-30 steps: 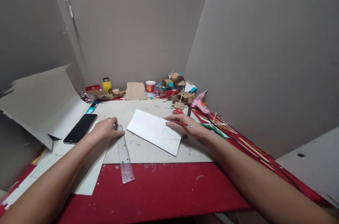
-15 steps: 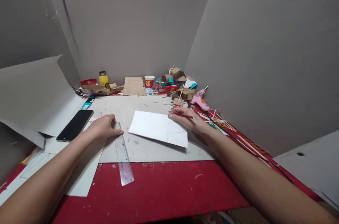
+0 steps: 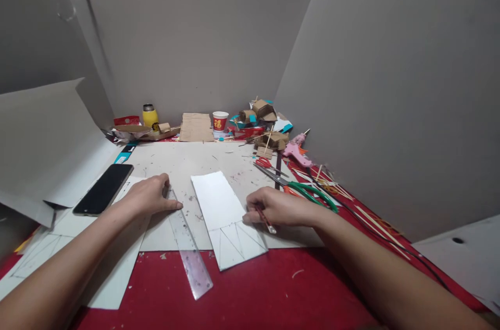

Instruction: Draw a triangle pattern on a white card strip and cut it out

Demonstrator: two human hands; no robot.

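Note:
My left hand (image 3: 150, 198) lies with its fingers curled on the top end of a clear plastic ruler (image 3: 190, 248), pinning it to the grey board (image 3: 234, 163). My right hand (image 3: 273, 207) is closed around a thin red pencil (image 3: 265, 219) and presses its fingertips on the right edge of a long white card (image 3: 222, 215). The card lies lengthwise between my hands, with pencil lines drawn on its near end, which overhangs onto the red mat (image 3: 273, 293).
A black phone (image 3: 103, 189) lies left of my left hand on white sheets. Green-handled scissors (image 3: 304, 188), red scissors (image 3: 265, 163), a pink glue gun (image 3: 295, 149) and thin sticks lie to the right. Cardboard scraps, a paper cup (image 3: 220, 121) and a yellow jar (image 3: 149, 115) line the back wall.
My right hand has turned the white card from slanting sideways to lengthwise and drawn it closer to me. The ruler under my left hand has swung with its near end further right.

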